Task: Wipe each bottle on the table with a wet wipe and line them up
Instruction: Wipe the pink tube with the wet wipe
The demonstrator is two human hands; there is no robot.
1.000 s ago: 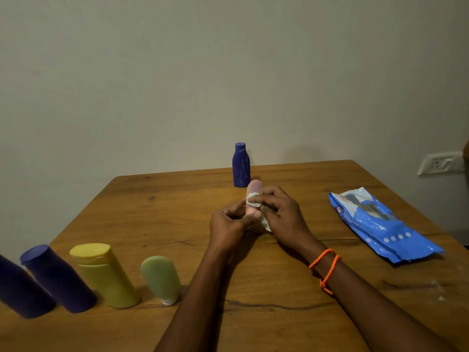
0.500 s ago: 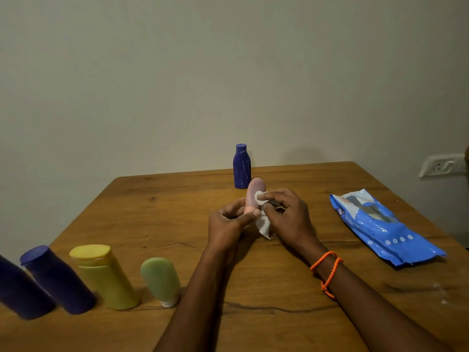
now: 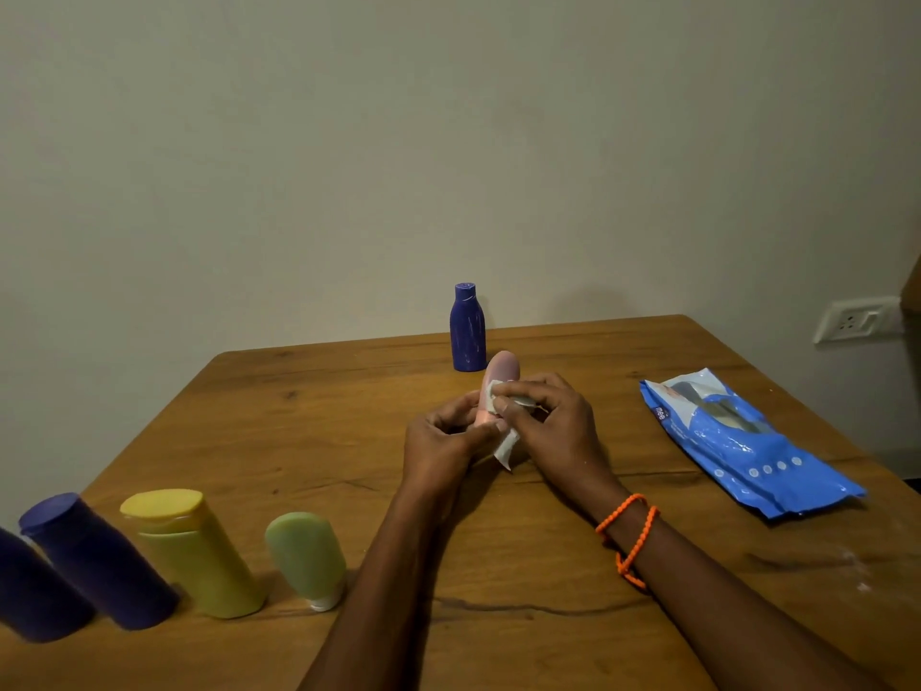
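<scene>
Six bottles show on the wooden table [image 3: 309,441], and one of them, the pink bottle [image 3: 501,376], is the landmark for all the rest. It is held above the table's middle, its rounded end tilted up and away from the person. The left hand [image 3: 443,446] has its grip curled round the bottle's lower part, thumb and fingers closed on it. The right hand [image 3: 553,423] pinches a white wet wipe [image 3: 498,401] against the bottle's side, fingertips pressing it on, while a loose corner of the wipe hangs below.

Just behind the pink bottle, near the far edge, stands a small blue bottle [image 3: 467,329], upright and apart from the hands. Well to the right of the pink bottle lies the blue wet wipe pack [image 3: 742,441], flat. Well to its left and nearer the person, four bottles stand in a row: a green bottle [image 3: 306,556] on its white cap, a yellow bottle [image 3: 194,551] beside it, then two dark blue bottles [image 3: 99,561], the outermost cut off by the frame edge.

By my judgement the step in hand is wiping the pink bottle, the fifth of six. The next move calls for turning it in the left grip so the wipe reaches every side, then standing it just beside the green bottle to extend the row; the small blue bottle looks not yet handled.
</scene>
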